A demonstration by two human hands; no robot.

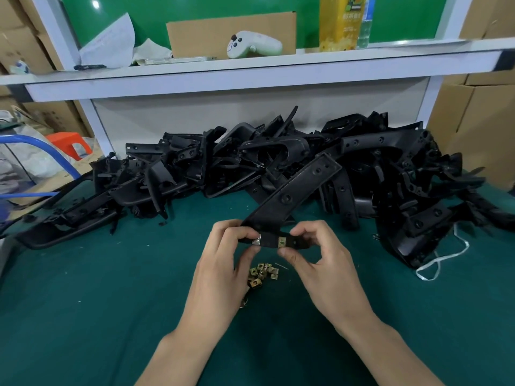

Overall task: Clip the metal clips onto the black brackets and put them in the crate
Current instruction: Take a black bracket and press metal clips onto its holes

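**Head view.** One bracket (295, 190) is held between both hands. Its near end is at the fingertips, and its long body slants up and away toward the pile (195, 168) of brackets beyond the hands.

The left hand (223, 254) is curled round the left part of the near end, with the thumb tip against a clip (256, 241). The right hand (320, 254) pinches the right part between thumb and forefinger, just beside a second clip (282, 241). Both clips are seated on the near edge, side by side and slightly apart.

Loose clips (262, 274) are heaped on the surface (83, 302) directly below the hands, nearer the left thumb. No crate is in view.

**Step in hand.** This is judged to be the clipping step: two clips are fitted on this bracket and appear to be getting pressed home. Whether further clip positions remain on it cannot be told.

**Next move.**
- Each clip should be checked for full seating, flush with the edge.
- If both are seated, one hand can be freed and the bracket carried to the crate. The crate must first be located, since it lies outside the view.
- The long far end should be kept clear of the pile while the bracket is swung away.
- A fresh bracket is then to be taken from the pile and clips picked from the heap below.
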